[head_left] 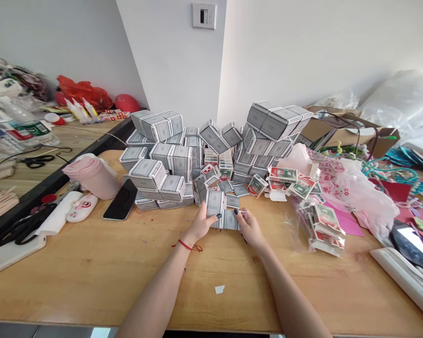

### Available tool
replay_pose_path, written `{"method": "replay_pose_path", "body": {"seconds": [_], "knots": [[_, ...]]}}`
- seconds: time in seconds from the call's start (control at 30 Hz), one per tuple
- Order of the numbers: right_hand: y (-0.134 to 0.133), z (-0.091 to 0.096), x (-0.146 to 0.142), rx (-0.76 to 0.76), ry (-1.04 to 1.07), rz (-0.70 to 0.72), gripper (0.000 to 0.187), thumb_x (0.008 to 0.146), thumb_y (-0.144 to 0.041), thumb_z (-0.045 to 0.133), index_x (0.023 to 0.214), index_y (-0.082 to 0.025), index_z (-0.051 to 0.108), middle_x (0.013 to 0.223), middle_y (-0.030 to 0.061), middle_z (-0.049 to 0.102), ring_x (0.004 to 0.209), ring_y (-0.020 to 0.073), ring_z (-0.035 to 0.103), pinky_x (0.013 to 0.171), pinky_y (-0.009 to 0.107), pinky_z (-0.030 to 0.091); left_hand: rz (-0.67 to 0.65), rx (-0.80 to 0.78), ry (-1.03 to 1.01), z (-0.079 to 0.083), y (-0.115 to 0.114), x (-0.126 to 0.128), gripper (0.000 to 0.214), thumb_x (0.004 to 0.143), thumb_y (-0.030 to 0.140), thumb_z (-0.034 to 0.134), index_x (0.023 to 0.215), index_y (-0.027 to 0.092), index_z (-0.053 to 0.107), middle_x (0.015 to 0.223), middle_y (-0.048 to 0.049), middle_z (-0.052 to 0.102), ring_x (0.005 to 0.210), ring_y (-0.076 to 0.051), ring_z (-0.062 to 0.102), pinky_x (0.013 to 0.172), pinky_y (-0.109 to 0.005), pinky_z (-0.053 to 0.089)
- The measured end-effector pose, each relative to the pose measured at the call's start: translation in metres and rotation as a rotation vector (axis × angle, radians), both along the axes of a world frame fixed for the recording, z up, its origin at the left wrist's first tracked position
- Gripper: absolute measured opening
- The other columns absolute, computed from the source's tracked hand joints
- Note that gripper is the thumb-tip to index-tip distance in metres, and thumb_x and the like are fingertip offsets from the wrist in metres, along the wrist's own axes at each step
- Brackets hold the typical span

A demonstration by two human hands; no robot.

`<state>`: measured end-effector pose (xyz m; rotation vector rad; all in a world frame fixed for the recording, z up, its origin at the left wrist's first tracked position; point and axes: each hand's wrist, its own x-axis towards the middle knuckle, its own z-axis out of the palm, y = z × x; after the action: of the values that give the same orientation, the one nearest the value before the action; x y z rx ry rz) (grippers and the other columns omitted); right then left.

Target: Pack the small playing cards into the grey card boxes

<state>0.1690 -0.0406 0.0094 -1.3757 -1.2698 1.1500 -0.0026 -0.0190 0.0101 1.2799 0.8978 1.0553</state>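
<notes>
Low over the table, my left hand [199, 224] is closed on an upright grey-backed playing card [215, 202], thumb across its lower part. My right hand [250, 227] pinches another playing card [230, 219], which lies sideways against the first one. Whether each is a single card or several together I cannot tell. Just beyond my fingers lie loose playing cards [240, 190], mostly backs up, and a face-up heart card [208, 169]. Behind them rise stacks of box-like blocks made of grey-backed cards [150, 173], with more card blocks [275, 123] at the right.
Green and red card boxes [303, 185] lie at the right, beside a pink-white plastic bag [359, 188]. At the left are a phone [121, 199], a pink cup [95, 178], a white case [82, 208] and black scissors [37, 223]. A paper scrap [219, 289] lies near the front edge.
</notes>
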Motion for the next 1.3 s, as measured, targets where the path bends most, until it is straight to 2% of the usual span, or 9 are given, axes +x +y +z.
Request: {"method": "replay_pose_path", "body": {"seconds": [0.27, 0.5, 0.67, 0.73, 0.83, 0.97, 1.13, 1.3], "knots": [[-0.001, 0.001, 0.001, 0.065, -0.014, 0.038, 0.031, 0.068, -0.045, 0.06, 0.078, -0.019, 0.047, 0.065, -0.0002, 0.055, 0.054, 0.012, 0.047, 0.047, 0.021, 0.036, 0.024, 0.02, 0.03, -0.001, -0.001, 0.0, 0.051, 0.072, 0.022, 0.057, 0.119, 0.016, 0.037, 0.126, -0.0109, 0.046, 0.116, -0.023, 0.043, 0.098, -0.04, 0.033], [0.002, 0.0, 0.002, 0.06, 0.02, 0.011, 0.033, 0.066, -0.047, 0.06, 0.07, -0.02, 0.042, 0.055, -0.0041, 0.045, 0.046, 0.0092, 0.038, 0.043, 0.021, 0.032, -0.04, -0.012, -0.049, 0.007, 0.0, -0.001, 0.059, 0.068, 0.021, 0.062, 0.121, 0.016, 0.037, 0.123, -0.0107, 0.049, 0.115, -0.023, 0.044, 0.097, -0.041, 0.035], [0.001, 0.001, 0.004, 0.13, -0.122, -0.023, 0.031, 0.067, -0.046, 0.059, 0.066, -0.021, 0.04, 0.053, -0.0051, 0.04, 0.046, 0.0096, 0.035, 0.042, 0.021, 0.03, -0.084, -0.106, -0.037, 0.009, 0.001, -0.002, 0.064, 0.061, 0.022, 0.07, 0.117, 0.015, 0.041, 0.118, -0.0122, 0.053, 0.107, -0.025, 0.051, 0.09, -0.042, 0.041], [-0.001, 0.004, 0.004, 0.163, -0.174, -0.026, 0.029, 0.069, -0.046, 0.057, 0.067, -0.021, 0.041, 0.055, -0.0037, 0.044, 0.048, 0.0109, 0.037, 0.044, 0.021, 0.032, -0.042, -0.11, -0.018, 0.009, 0.0, 0.0, 0.065, 0.059, 0.023, 0.072, 0.116, 0.016, 0.041, 0.116, -0.0118, 0.054, 0.104, -0.024, 0.053, 0.088, -0.041, 0.043], [-0.004, 0.008, 0.001, 0.189, -0.176, 0.006, 0.026, 0.074, -0.046, 0.051, 0.071, -0.021, 0.044, 0.058, -0.0014, 0.049, 0.05, 0.0125, 0.041, 0.045, 0.022, 0.033, 0.098, -0.076, 0.051, 0.007, -0.002, 0.004, 0.065, 0.056, 0.026, 0.073, 0.113, 0.016, 0.043, 0.111, -0.0107, 0.057, 0.101, -0.023, 0.055, 0.088, -0.041, 0.043], [-0.004, 0.007, -0.002, 0.165, -0.132, 0.006, 0.029, 0.075, -0.05, 0.048, 0.07, -0.021, 0.044, 0.056, -0.0022, 0.047, 0.049, 0.0117, 0.04, 0.044, 0.021, 0.033, 0.163, -0.063, 0.097, 0.005, -0.003, 0.007, 0.064, 0.057, 0.027, 0.073, 0.112, 0.016, 0.043, 0.109, -0.0102, 0.058, 0.099, -0.023, 0.056, 0.087, -0.04, 0.044], [-0.003, 0.006, -0.003, 0.094, -0.026, 0.008, 0.033, 0.073, -0.054, 0.049, 0.072, -0.021, 0.044, 0.052, -0.0039, 0.044, 0.045, 0.0107, 0.039, 0.039, 0.02, 0.031, 0.135, -0.065, 0.073, 0.005, -0.004, 0.006, 0.063, 0.061, 0.025, 0.069, 0.115, 0.016, 0.039, 0.111, -0.0104, 0.057, 0.1, -0.022, 0.055, 0.087, -0.04, 0.044], [-0.003, 0.006, 0.0, -0.011, 0.11, 0.053, 0.035, 0.077, -0.056, 0.041, 0.067, -0.022, 0.038, 0.043, -0.0076, 0.036, 0.032, 0.0082, 0.03, 0.031, 0.02, 0.023, 0.113, -0.05, 0.036, 0.004, -0.003, 0.004, 0.055, 0.064, 0.025, 0.067, 0.111, 0.017, 0.04, 0.113, -0.0094, 0.056, 0.102, -0.021, 0.054, 0.089, -0.039, 0.043]]}}
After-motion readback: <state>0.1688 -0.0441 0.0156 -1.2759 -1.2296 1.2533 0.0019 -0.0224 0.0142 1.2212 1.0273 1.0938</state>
